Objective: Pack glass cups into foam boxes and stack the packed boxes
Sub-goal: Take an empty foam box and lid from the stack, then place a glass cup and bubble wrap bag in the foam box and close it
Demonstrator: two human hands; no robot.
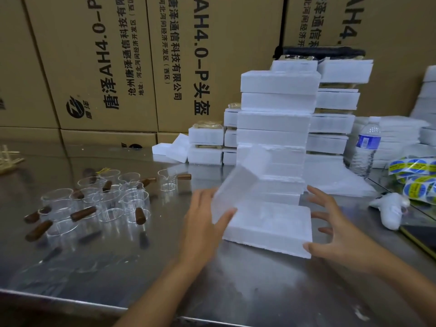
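Observation:
A white foam box base [271,226] lies flat on the steel table in front of me. Its foam lid [238,185] is tilted up at the left edge, blurred, with my left hand [207,215] gripping it, thumb on the inner side. My right hand [335,230] rests with spread fingers against the base's right side and front corner. Several clear glass cups [106,197] with brown wooden handles stand and lie to the left. A tall stack of foam boxes [276,128] rises right behind the base.
More foam box stacks [335,109] and foam sheets [396,138] fill the back right. A water bottle [366,147], sticker rolls [415,178] and a white controller-like object [389,208] sit at right. Cardboard cartons [106,62] wall off the back. The table edge [70,303] runs near me.

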